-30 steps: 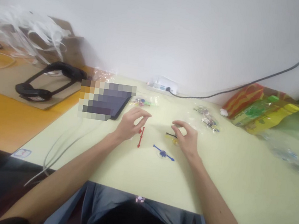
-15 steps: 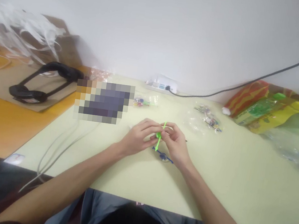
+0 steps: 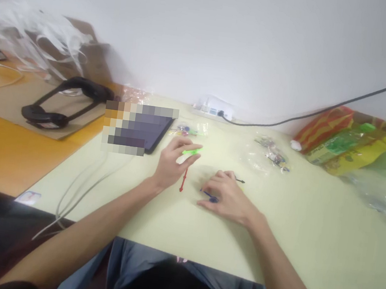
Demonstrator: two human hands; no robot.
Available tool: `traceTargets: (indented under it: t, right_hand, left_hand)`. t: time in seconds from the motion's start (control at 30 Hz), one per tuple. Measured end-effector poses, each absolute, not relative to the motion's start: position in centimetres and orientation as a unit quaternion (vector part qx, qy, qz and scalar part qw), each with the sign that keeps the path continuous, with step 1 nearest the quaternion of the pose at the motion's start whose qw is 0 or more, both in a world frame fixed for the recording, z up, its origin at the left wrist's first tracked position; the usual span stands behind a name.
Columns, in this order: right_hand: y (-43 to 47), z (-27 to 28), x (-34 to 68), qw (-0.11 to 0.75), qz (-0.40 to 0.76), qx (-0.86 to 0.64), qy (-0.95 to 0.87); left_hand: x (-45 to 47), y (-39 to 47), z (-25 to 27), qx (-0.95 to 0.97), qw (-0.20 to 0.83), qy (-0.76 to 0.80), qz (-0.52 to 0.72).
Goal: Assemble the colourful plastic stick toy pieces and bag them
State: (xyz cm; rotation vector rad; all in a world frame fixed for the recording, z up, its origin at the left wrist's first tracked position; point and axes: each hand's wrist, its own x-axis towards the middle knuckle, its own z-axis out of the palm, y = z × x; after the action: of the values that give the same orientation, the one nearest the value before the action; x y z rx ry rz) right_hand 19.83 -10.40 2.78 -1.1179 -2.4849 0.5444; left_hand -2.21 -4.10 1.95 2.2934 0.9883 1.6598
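Between the thumb and fingers of my left hand (image 3: 173, 163) is a thin bright green plastic piece (image 3: 192, 151), held above the table. It looks like a small arrow-shaped stick. Just below that hand lies a slim red arrow-shaped piece (image 3: 184, 181), its upper end near my fingers. My right hand (image 3: 227, 195) is lowered to the table with thumb and fingers apart around a blue piece (image 3: 213, 199) that has a round middle and thin arms. Whether the fingertips touch it I cannot tell. Behind that hand a dark arrow-tipped piece (image 3: 241, 181) pokes out, partly hidden.
A tablet (image 3: 161, 133), partly pixelated, lies at the left. Small bagged parts (image 3: 273, 155) and another bag of parts (image 3: 186, 130) lie farther back. Near the wall sits a white power strip (image 3: 212, 107) with a black cable. Snack bags (image 3: 342, 145) stand right; a black frame (image 3: 66, 102) lies left.
My hands have come apart. The green piece moved left and up with my left hand, while my right hand let go of it and came down over the blue piece. The red piece is now visible.
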Motion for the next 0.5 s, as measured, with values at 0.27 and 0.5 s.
traceTargets:
  t: [0.27,0.5]
  right_hand:
    - [-9.9,1.6,19.7,0.144,0.176,-0.432,-0.873]
    - [-9.1,0.6,20.8,0.181,0.116,-0.519,-0.828]
  left_hand:
    - [-2.4,-3.8,2.0,0.773,0.094,0.324,0.538]
    - [-2.1,-4.0,1.4,0.807,0.162,0.289,0.489]
